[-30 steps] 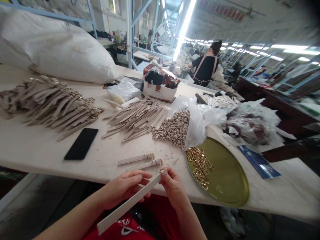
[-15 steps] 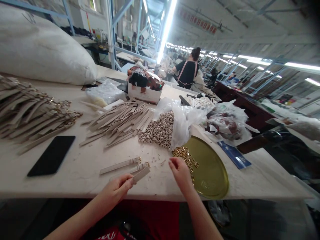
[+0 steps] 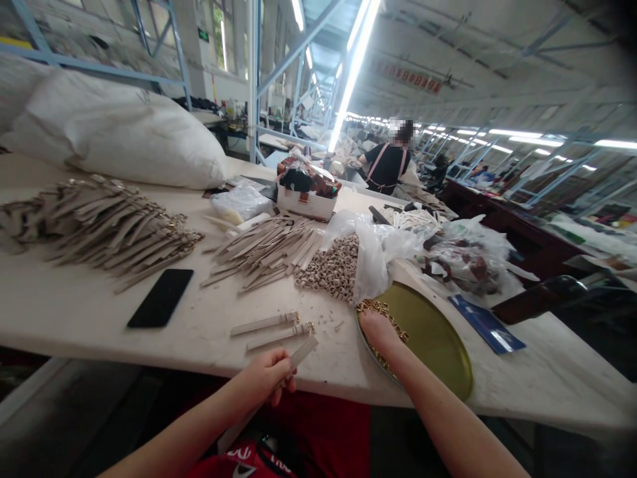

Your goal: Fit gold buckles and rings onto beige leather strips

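My left hand (image 3: 273, 375) is closed around a beige strap (image 3: 304, 350), whose flat end sticks out past the thumb above the table's front edge. The strap's other end hangs down toward my lap. My right hand (image 3: 379, 332) reaches into a heap of gold buckles (image 3: 398, 330) at the left side of a round gold tray (image 3: 442, 352); its fingertips are hidden. Two straps with buckles, an upper strap (image 3: 263, 324) and a lower strap (image 3: 279, 337), lie side by side beyond my left hand.
Loose straps (image 3: 269, 252) lie in a pile behind, beside many small beige loops (image 3: 331, 269) spilling from a plastic bag (image 3: 373, 265). Buckled straps (image 3: 114, 232) and a black phone (image 3: 160, 299) are at left. A blue card (image 3: 488, 324) lies right of the tray. A person (image 3: 391, 159) stands farther back.
My right hand has moved from beside the tray into the buckles. My left hand, with the strap, has come lower and closer to the table edge. The view has shifted left.
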Demonstrator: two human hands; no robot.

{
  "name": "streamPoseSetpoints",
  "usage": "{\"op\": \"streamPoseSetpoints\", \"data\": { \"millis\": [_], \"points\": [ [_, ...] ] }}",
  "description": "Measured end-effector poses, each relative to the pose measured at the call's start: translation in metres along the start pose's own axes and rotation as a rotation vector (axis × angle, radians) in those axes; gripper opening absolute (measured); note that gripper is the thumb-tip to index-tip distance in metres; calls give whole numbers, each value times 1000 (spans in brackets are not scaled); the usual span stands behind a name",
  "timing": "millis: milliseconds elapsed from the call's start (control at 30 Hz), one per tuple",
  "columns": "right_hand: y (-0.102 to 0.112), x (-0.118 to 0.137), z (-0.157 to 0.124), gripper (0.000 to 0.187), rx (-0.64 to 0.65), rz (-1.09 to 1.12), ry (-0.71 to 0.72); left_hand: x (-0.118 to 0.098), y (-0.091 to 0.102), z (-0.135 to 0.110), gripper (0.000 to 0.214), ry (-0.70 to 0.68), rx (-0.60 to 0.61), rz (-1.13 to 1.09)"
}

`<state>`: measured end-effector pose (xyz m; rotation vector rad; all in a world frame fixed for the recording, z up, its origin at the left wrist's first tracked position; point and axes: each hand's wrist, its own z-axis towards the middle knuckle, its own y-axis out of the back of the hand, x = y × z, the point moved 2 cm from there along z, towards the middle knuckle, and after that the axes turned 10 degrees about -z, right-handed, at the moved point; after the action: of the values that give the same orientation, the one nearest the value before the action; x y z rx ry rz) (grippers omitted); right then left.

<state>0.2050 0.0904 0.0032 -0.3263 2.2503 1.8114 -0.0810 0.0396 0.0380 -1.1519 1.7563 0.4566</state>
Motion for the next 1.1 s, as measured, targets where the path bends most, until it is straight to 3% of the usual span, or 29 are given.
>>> {"op": "streamPoseSetpoints", "data": {
  "millis": [267, 467, 567, 667, 733, 800, 1000, 1100],
  "points": [
    [3, 0, 2, 13, 22, 37, 61, 11, 8, -12, 17, -5, -17, -66],
    [21, 1, -9, 15, -153, 247, 89, 11, 14, -16, 18, 12, 3, -116],
    [36, 19, -19, 11, -252, 395, 121, 3, 13, -12, 17, 37, 25, -201],
    [50, 56, -33, 7, -313, 690, 185, -4, 8, -5, 16, 76, 94, -306],
    [58, 80, -42, 6, -348, 1182, 217, -8, 5, -1, 17, 98, 138, -347],
    [63, 98, -47, 8, -344, 1511, 216, -11, 7, 1, 20, 96, 132, -363],
    [59, 122, -42, 8, -264, 1806, 78, -9, 15, 9, 27, -28, 24, -207],
    [53, 132, -42, 14, -153, 1898, -18, -3, 16, 18, 26, -59, -52, -52]
  ]
}}
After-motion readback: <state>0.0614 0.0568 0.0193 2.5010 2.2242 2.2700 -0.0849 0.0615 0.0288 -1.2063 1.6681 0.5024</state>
